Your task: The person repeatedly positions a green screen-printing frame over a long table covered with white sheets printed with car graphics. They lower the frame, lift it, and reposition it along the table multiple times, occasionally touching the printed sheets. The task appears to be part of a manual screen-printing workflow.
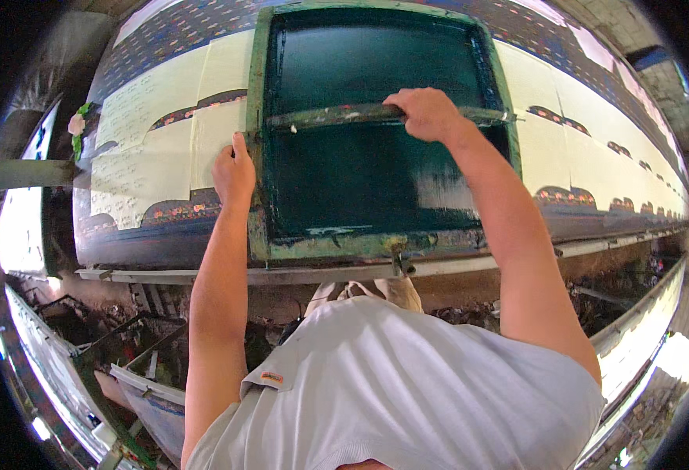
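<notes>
A screen printing frame with ink-smeared green rails lies on a long printing table, its mesh dark green with a wet sheen. My left hand is closed at the left rail, thumb up; its fingers are mostly hidden. Across the frame from side to side runs an ink-stained bar. My right hand is wrapped round this bar, right of its middle. Whether the bar is fixed to the frame, I cannot tell.
Cream cloth with dark, flowered printed bands covers the table on both sides of the frame. A metal rail follows the table's near edge. More pale tables stand at the lower left and right. A pink flower hangs beyond the left end.
</notes>
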Demonstrator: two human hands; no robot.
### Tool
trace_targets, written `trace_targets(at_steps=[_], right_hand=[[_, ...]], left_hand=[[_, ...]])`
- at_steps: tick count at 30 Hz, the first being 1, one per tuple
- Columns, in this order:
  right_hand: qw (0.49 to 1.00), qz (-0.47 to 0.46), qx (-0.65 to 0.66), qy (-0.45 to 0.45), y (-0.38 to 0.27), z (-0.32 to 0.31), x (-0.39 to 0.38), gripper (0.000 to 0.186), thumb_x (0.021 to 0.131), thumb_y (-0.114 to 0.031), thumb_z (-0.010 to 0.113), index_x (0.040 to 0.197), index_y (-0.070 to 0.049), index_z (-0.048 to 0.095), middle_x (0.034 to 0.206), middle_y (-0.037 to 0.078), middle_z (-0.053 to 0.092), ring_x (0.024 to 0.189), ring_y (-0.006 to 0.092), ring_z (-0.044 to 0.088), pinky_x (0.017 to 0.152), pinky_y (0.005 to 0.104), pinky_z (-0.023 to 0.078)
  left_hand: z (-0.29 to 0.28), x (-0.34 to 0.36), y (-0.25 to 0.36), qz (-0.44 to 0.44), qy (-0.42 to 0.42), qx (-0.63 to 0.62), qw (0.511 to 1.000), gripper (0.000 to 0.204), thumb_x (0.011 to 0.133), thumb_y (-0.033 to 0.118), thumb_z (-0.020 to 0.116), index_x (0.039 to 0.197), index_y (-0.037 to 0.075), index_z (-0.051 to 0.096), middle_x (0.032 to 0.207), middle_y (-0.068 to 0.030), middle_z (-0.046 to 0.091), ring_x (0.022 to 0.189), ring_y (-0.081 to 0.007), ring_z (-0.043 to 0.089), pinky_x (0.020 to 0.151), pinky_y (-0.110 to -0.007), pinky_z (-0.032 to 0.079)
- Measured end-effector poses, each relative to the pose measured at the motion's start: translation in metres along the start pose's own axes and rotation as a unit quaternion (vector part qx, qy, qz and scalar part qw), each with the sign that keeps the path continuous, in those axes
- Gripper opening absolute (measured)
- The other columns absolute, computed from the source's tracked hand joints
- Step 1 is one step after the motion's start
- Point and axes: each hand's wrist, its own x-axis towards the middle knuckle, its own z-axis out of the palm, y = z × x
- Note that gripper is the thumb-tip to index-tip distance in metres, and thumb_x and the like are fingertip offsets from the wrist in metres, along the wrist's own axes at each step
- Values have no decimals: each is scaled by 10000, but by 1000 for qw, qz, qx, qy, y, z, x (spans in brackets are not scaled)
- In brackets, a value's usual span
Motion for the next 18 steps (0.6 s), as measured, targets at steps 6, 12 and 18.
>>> trace_targets(at_steps=[6, 12, 18], right_hand=[[1000, 5, 26, -5, -65, 15, -92, 388, 881, -97, 722, 1251, -201, 777, 1113, 118, 775, 1072, 390, 757, 898, 558, 612], [999, 30, 34, -2, -123, 31, -167, 439, 851, -77, 738, 1263, -221, 788, 1097, 101, 763, 1080, 362, 752, 915, 517, 611], [998, 33, 21, 46, -135, 46, -200, 386, 928, -336, 818, 1290, -203, 803, 1160, 91, 740, 1157, 337, 695, 967, 509, 561]], left_hand=[[2, 4, -5, 37, -5, -20, 999, 769, 1115, 644, 484, 1181, -52, 804, 1188, -334, 776, 1177, -526, 714, 1028, -592, 528], [13, 4, -17, 72, 25, 3, 997, 608, 1133, 475, 458, 1171, -32, 792, 1246, -327, 761, 1196, -534, 702, 1041, -608, 530], [17, 5, -10, 109, 32, 64, 992, 485, 1104, 326, 457, 1190, -29, 777, 1268, -327, 748, 1199, -538, 698, 1053, -632, 527]])
